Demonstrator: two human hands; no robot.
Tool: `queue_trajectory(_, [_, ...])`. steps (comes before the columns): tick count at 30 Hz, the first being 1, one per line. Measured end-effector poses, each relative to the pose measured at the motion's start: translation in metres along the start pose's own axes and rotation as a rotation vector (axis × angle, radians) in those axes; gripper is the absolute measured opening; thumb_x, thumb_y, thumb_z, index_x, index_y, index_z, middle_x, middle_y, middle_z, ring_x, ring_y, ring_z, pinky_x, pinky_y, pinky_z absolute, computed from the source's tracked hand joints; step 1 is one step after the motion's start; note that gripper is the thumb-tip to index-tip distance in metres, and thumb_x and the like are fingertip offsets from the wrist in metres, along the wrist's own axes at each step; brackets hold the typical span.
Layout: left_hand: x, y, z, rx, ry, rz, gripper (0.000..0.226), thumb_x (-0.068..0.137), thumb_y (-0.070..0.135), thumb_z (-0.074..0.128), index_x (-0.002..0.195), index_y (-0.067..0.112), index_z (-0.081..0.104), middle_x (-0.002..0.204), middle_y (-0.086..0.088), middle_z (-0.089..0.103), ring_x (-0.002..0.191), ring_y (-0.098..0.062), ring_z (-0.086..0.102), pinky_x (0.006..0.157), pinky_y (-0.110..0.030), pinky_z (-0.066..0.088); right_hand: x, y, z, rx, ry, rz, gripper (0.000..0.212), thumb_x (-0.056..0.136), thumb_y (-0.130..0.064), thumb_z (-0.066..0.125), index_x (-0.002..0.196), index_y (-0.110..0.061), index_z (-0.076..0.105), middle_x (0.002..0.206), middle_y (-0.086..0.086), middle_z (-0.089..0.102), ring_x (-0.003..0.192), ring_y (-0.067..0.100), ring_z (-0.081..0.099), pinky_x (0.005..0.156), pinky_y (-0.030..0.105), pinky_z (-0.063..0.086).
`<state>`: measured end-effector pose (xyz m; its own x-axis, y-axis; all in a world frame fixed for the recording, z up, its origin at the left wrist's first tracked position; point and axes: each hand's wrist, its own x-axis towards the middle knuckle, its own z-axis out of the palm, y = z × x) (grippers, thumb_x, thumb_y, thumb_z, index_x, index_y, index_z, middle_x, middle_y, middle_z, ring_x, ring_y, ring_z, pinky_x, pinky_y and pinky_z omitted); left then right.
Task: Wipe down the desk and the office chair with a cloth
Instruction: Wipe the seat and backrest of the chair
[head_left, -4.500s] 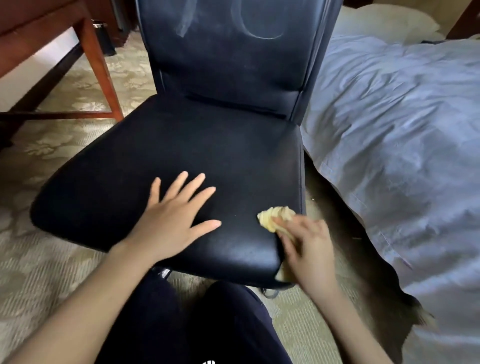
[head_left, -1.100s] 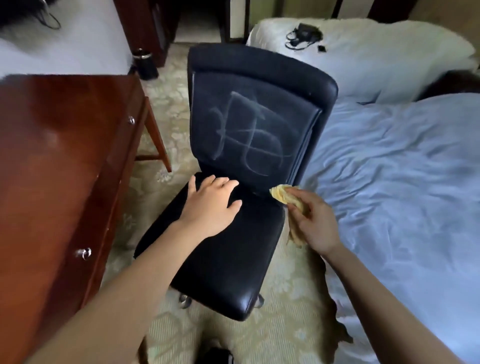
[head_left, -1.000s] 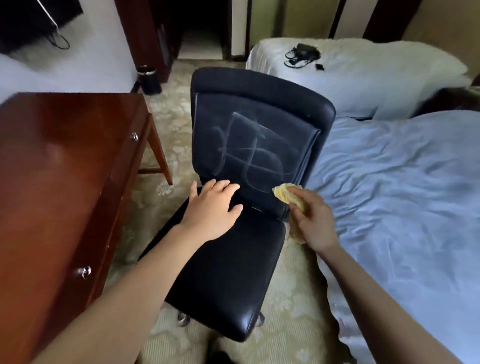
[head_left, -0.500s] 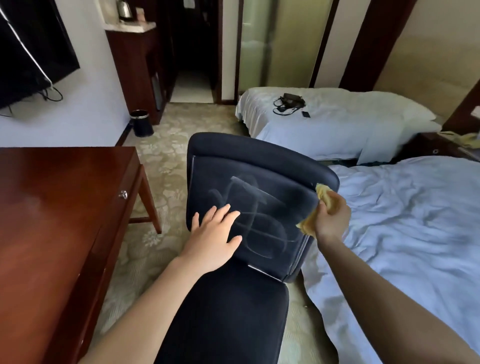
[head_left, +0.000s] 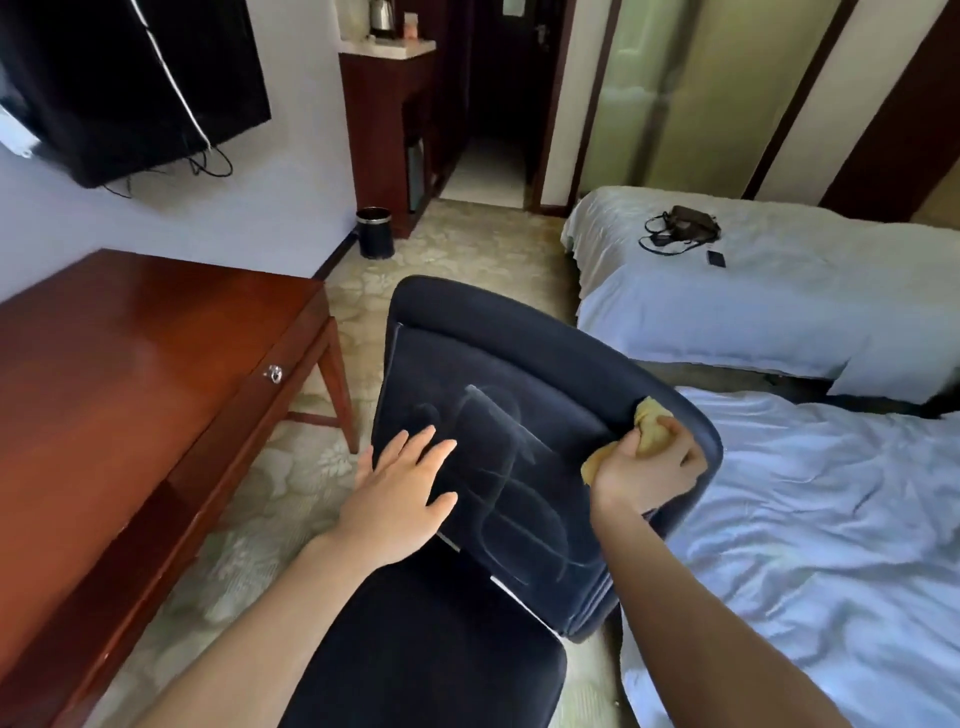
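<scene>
Now the right hand (head_left: 649, 470) grips a yellow cloth (head_left: 648, 418) at the office chair (head_left: 493, 332) backrest's edge. The left hand (head_left: 400, 493) lies flat, fingers spread.

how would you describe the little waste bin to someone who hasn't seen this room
Find the black television on the left wall, then follow that wall to the tall wooden cabinet at its far end. The waste bin stands on the carpet at its foot. It is the only small, round, black container there, with a silvery rim.
</scene>
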<state>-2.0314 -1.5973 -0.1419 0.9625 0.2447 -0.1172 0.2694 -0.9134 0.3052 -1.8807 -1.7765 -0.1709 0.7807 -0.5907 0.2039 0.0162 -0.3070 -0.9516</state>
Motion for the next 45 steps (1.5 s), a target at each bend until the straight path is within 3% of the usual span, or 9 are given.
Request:
queue_trajectory(11, [0.028,0.029,0.002,0.089,0.044,-0.276,0.063,0.098,0.041,0.04,0.152,0.03,0.007,0.16,0.006,-0.005,0.147,-0.018,-0.006,0.116,-0.047,-0.001,0.029,-0.006,0.063,0.107,-0.261,-0.136,0.03,0.085,-0.004,0.062,0.114,-0.008,0.061,0.126,0.018,0.047,0.112,0.033,0.046,0.09,0.018,0.031])
queue_trajectory(14, [0.024,0.013,-0.014,0.129,0.068,-0.357,0.064,0.098,0.04,0.04,0.152,0.029,0.006,0.16,0.005,-0.007,0.147,-0.019,-0.006,0.116,-0.047,-0.001,0.023,-0.016,0.089,0.151,-0.341,-0.102,0.031,0.086,-0.003,0.06,0.116,-0.008,0.059,0.132,0.017,0.045,0.115,0.033,0.046,0.086,0.008,0.022])
queue_trajectory(19, [0.007,-0.024,-0.038,0.167,0.102,-0.467,0.065,0.098,0.04,0.041,0.152,0.03,0.005,0.16,0.006,-0.01,0.147,-0.021,-0.007,0.116,-0.048,-0.001,-0.003,-0.032,0.125,0.212,-0.428,-0.084,0.037,0.087,-0.001,0.057,0.124,-0.006,0.055,0.139,0.014,0.04,0.122,0.031,0.041,0.093,0.008,0.024])
queue_trajectory(21, [0.0,-0.041,-0.046,0.184,0.107,-0.495,0.067,0.098,0.04,0.042,0.152,0.03,0.004,0.159,0.007,-0.012,0.147,-0.021,-0.008,0.116,-0.048,-0.001,-0.02,-0.039,0.14,0.248,-0.478,-0.099,0.044,0.087,0.002,0.055,0.131,-0.005,0.05,0.142,0.013,0.039,0.125,0.028,0.04,0.094,-0.002,0.019])
queue_trajectory(27, [-0.009,-0.106,-0.077,0.224,0.146,-0.513,0.078,0.095,0.036,0.051,0.152,0.032,-0.002,0.158,0.008,-0.019,0.146,-0.021,-0.012,0.116,-0.048,-0.002,-0.075,-0.063,0.184,0.146,-0.657,-0.152,0.059,0.093,-0.006,0.05,0.147,-0.011,0.026,0.155,0.01,0.019,0.132,0.033,0.03,0.108,0.025,0.018])
queue_trajectory(35, [-0.025,-0.21,-0.104,0.257,0.159,-0.508,0.108,0.084,0.034,0.067,0.148,0.029,-0.02,0.154,0.005,-0.03,0.144,-0.023,-0.021,0.116,-0.048,-0.004,-0.172,-0.103,0.223,0.133,-0.792,-0.247,0.055,0.094,-0.01,0.051,0.146,-0.016,0.032,0.153,0.01,0.025,0.134,0.033,0.028,0.112,0.039,0.022])
queue_trajectory(42, [-0.056,-0.279,-0.109,0.133,0.181,-0.501,0.12,0.076,0.035,0.075,0.148,0.026,-0.021,0.156,0.005,-0.026,0.144,-0.018,-0.019,0.116,-0.045,-0.006,-0.281,-0.129,0.221,0.143,-0.889,-0.406,0.053,0.096,-0.008,0.05,0.144,-0.024,0.036,0.155,0.001,0.023,0.141,0.027,0.018,0.11,0.038,0.022])
queue_trajectory(45, [-0.072,-0.289,-0.103,0.122,0.227,-0.469,0.122,0.073,0.038,0.077,0.149,0.024,-0.017,0.158,0.004,-0.005,0.144,-0.023,0.005,0.118,-0.037,0.011,-0.321,-0.128,0.208,0.174,-0.95,-0.474,0.05,0.096,-0.009,0.049,0.142,-0.027,0.039,0.154,0.0,0.026,0.141,0.024,0.019,0.11,0.027,0.017])
